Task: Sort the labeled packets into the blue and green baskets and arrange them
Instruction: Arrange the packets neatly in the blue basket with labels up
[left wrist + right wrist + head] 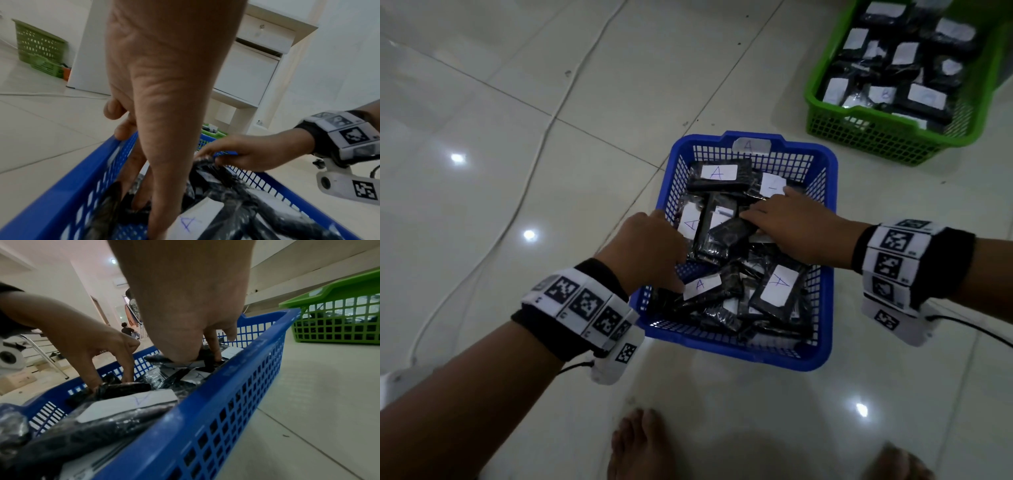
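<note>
Both are reaching into the blue basket [828, 240]: left hand [650, 250] fingers extended among packets [774, 291], right hand [791, 229] pinching a black packet [732, 233].

You see a blue basket [828, 240] of black packets [774, 294] with white labels, a green basket [893, 137], and white wristbands [585, 308] patterned in black squares.
</note>
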`<state>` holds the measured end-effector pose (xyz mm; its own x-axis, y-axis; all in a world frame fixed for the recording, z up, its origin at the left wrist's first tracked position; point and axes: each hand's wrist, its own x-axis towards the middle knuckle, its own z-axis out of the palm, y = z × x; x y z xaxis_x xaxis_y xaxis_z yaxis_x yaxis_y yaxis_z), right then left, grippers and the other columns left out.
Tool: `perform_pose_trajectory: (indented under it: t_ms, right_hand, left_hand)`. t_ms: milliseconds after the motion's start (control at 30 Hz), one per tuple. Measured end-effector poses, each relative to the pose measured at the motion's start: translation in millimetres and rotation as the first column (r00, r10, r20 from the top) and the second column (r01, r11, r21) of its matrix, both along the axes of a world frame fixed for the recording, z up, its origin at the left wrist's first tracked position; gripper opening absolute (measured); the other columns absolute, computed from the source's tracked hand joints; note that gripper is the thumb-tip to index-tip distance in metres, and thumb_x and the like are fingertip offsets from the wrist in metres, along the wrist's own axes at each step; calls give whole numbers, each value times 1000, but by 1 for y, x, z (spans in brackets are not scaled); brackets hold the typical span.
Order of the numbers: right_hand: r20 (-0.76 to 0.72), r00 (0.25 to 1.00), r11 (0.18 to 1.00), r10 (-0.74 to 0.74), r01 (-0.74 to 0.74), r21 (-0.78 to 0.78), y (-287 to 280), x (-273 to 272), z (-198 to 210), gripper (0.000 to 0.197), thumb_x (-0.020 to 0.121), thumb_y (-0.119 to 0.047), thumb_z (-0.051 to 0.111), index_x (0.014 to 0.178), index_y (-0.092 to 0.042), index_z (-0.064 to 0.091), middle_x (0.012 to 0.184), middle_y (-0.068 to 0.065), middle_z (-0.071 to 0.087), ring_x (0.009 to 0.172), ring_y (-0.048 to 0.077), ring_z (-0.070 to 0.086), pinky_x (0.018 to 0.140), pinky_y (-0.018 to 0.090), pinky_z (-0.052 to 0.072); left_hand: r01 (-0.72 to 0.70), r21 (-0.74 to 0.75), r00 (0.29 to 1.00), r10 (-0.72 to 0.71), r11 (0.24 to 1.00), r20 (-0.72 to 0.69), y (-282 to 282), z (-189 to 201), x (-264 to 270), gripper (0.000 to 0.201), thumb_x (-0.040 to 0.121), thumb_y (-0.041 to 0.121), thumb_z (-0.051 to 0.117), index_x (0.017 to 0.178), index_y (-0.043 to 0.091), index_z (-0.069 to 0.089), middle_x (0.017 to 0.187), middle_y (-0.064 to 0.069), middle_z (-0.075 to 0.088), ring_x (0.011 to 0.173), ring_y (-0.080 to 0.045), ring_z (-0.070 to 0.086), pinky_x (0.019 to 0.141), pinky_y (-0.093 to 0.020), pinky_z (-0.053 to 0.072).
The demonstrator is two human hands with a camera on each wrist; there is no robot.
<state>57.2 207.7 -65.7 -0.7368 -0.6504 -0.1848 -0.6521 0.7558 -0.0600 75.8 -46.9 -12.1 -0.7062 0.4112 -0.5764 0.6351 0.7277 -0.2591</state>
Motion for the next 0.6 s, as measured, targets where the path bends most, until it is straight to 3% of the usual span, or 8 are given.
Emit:
perform_pose_trajectory:
  t_ms: [133,233,267,333,400,500,600]
  right_hand:
    - [67,994,975,-85,97,-199,-5,1,17,32,84,-3,63,110,-19,56,95,7,66,83,28,61,70,42,53]
    - [228,956,920,-186,251,-302,-10,0,26,18,91,0,54,99,-15,60,93,6,65,80,20,59,68,35,49]
    - [292,934,888,-205,303,-346,-13,1,29,16,96,-3,51,100,-13,63,91,6,66,75,14,57,65,28,46]
    - [385,899,834,-208,369,-411,-23,5,37,19,102,-12,47,105,-12,65,86,2,65,68,1,52,59,18,37]
    - [445,878,805,-178,390,-447,-35,12,47,20,103,-16,46,104,-13,65,76,-8,59,61,-4,50,53,10,32]
    - [488,853,738,-186,449,-503,-49,19,51,17,104,-19,45,106,-15,62,73,-8,55,54,2,48,48,10,33]
    - [489,823,607,-289,553,-571,-51,28,45,11,103,-24,48,103,-15,53,79,-4,56,62,8,50,54,18,37]
  left_hand:
    - [40,75,999,-38,996,-27,-8,-6,7,49,83,62,65,126,38,61,120,4,65,119,-22,46,90,-34,49]
    - [-60,311,998,65,948,-6,-17,-3,6,58,84,63,65,136,40,51,112,8,66,110,-19,52,88,-35,49]
    - [-131,444,991,126,887,42,-17,0,6,64,84,64,65,140,39,46,108,12,66,104,-14,55,87,-34,50]
    - [-332,686,943,228,647,241,-14,7,7,70,85,64,66,144,36,42,111,17,66,94,-3,62,82,-27,55]
    - [-477,761,878,281,440,388,-8,10,10,57,89,55,68,138,33,49,112,15,67,91,3,65,77,-17,55]
    - [-490,782,864,331,385,378,-9,11,8,30,92,38,71,118,26,61,97,12,67,84,-1,63,71,-16,48]
    - [-567,780,788,450,265,420,-26,13,0,27,94,28,69,117,22,56,101,8,66,87,-5,64,67,-14,49]
